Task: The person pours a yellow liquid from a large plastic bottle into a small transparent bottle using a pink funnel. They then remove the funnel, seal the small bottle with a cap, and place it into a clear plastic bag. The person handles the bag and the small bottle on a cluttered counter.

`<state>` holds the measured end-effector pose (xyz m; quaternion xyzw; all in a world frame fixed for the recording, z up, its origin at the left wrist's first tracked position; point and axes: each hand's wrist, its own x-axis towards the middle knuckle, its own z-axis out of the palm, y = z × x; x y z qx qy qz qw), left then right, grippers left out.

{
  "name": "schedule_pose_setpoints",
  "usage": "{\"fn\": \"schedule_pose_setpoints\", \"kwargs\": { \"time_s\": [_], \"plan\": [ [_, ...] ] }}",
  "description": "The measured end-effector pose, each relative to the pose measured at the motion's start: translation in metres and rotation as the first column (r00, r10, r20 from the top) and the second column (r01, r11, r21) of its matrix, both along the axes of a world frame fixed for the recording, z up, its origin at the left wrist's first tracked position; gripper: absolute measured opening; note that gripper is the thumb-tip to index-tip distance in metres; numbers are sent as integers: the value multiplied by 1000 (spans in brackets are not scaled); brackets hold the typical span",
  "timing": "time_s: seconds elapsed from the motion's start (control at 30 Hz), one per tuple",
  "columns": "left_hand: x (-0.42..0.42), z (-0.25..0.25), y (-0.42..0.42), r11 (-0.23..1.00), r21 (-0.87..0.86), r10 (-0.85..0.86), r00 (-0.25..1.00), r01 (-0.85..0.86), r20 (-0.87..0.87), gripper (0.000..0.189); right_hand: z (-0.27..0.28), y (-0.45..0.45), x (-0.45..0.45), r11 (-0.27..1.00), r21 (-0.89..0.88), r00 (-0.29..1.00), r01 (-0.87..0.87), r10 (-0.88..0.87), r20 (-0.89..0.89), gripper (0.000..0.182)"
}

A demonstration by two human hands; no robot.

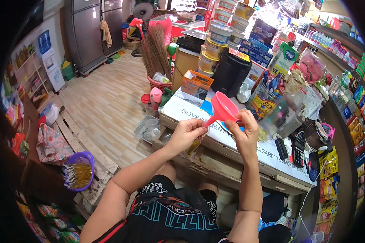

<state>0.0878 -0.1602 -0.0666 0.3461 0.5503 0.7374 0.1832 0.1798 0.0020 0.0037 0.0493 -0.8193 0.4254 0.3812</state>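
Observation:
A pink plastic funnel (223, 106) is tilted in front of me above the desk edge, its wide mouth up and to the right. My right hand (245, 129) grips it by the rim between thumb and fingers. At the spout's tip, my left hand (187, 132) pinches the top of a small clear plastic bag (194, 146). Yellow liquid shows in the bag below the fingers. The fingers hide how far the spout sits inside it. To my left, a purple plastic basket (91, 176) holds several similar tied bags of yellow liquid (79, 175).
The wooden desk (219, 165) has a drawer pulled out beneath my hands. On it stand an orange box (197, 82), a black container (231, 73), a large clear plastic jar (281, 114) and a calculator (298, 148). A slatted wooden bench (79, 136) runs along the left.

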Motion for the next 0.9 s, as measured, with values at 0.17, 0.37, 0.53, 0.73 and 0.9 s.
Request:
{"fn": "schedule_pose_setpoints", "kwargs": {
  "time_s": [0.17,0.37,0.53,0.73,0.9],
  "plan": [
    [3,4,16,997,59,-47,999,47,-4,12,-14,25,5,909,-411,992,-76,109,57,23],
    [9,11,37,996,71,-59,998,57,16,14,-13,53,11,636,-766,995,-92,88,-47,27],
    [12,7,46,995,82,-65,998,65,0,15,-20,85,-4,790,-606,956,93,-241,-168,26],
    [11,-1,43,997,57,-43,998,45,-39,15,-38,103,-28,822,-41,786,568,-557,-268,26],
    [10,-8,37,994,77,-76,997,75,8,15,-44,105,-34,783,91,774,615,-578,-261,26]
  ]
}}
